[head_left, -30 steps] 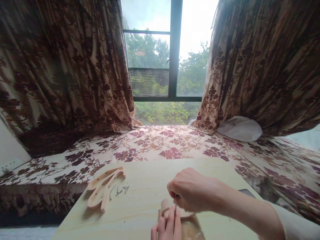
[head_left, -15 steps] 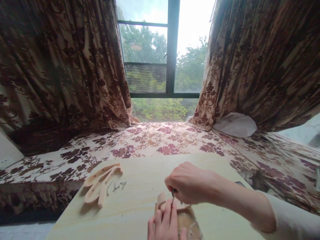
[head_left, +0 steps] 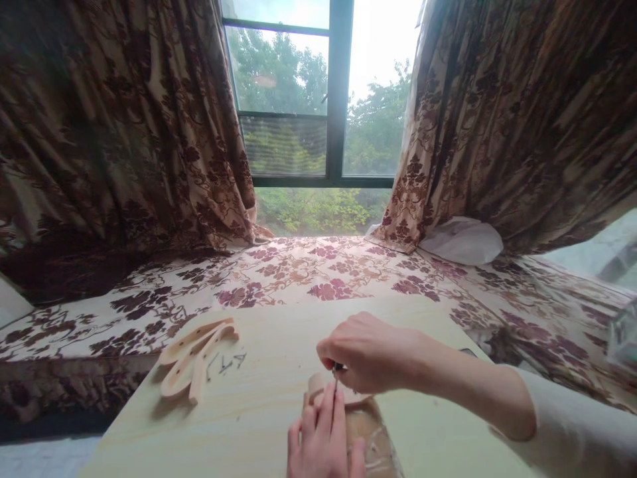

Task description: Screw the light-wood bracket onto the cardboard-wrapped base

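My right hand (head_left: 365, 352) is closed round a small screwdriver (head_left: 338, 367), its dark handle mostly covered by the fingers. The thin metal shaft points down at a pale curved wooden piece (head_left: 355, 398), beside my left fingertips. On that piece and the brown block (head_left: 371, 441) under it, my left hand (head_left: 321, 435) presses with fingers extended, steadying them. The block has a shiny, clear wrapping or tape on it. Where the shaft's tip meets the wood is hidden by the fingers.
Several curved wooden pieces with holes (head_left: 194, 362) lie at the left of the pale board table (head_left: 259, 418), with loose grey screws (head_left: 226, 363) beside them. A dark-edged object (head_left: 468, 352) shows behind my right forearm. Beyond are a floral-covered ledge (head_left: 318, 265) and a white bag (head_left: 462, 240).
The view has shifted slightly, so everything sits a little higher and further left. My right hand has turned a little around the screwdriver; my left hand stays on the wooden piece.
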A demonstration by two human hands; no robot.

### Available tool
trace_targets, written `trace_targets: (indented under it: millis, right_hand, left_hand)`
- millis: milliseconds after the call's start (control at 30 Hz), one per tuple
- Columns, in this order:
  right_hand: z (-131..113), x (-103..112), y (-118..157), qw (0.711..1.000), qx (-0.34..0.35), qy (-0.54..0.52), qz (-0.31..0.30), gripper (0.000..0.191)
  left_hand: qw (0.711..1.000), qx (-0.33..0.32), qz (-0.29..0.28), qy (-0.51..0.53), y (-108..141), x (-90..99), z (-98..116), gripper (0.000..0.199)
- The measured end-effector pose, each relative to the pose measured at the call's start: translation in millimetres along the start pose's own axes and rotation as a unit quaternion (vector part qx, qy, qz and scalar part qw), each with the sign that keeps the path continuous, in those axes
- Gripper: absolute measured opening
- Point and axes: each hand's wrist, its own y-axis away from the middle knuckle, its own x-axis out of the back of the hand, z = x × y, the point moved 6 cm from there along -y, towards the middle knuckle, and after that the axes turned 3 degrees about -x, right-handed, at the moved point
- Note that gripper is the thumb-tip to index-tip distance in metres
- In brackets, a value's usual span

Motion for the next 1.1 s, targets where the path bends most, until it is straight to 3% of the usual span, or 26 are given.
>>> trace_targets:
  millis: [233,367,533,700,933,1100]
  right_hand:
    - [5.6,1.4,0.5,1.000,-0.019,-0.011,-0.019,0.018]
    - [11.1,6.8,5.2,0.999,-0.042,0.005,-0.021,0.020]
    - [-4.1,11.7,6.9,0.998,0.028,0.028,-0.041,0.015]
    - [-2.8,8.9,1.5,0.999,-0.013,0.030,-0.042,0.016]
    - [3.2,8.5,3.6,0.999,0.018,0.011,-0.046,0.016]
    - [12.2,4.8,-0.2,0.999,-0.028,-0.007,-0.040,0.020]
  left_hand:
    - [0.998,-0.056,0.006,0.007,-2.5,9.5,-1.2,0.047]
    - [0.998,-0.059,-0.001,0.007,-4.1,10.8,-1.8,0.047]
    - [0.998,-0.062,-0.011,0.013,-4.9,14.1,0.0,0.045]
    - [0.998,-0.057,-0.021,0.028,-4.9,16.5,0.8,0.043]
    - [0.998,-0.051,-0.024,0.033,-6.1,17.4,1.1,0.045]
    - [0.998,-0.048,-0.027,0.038,-5.2,17.0,0.9,0.046]
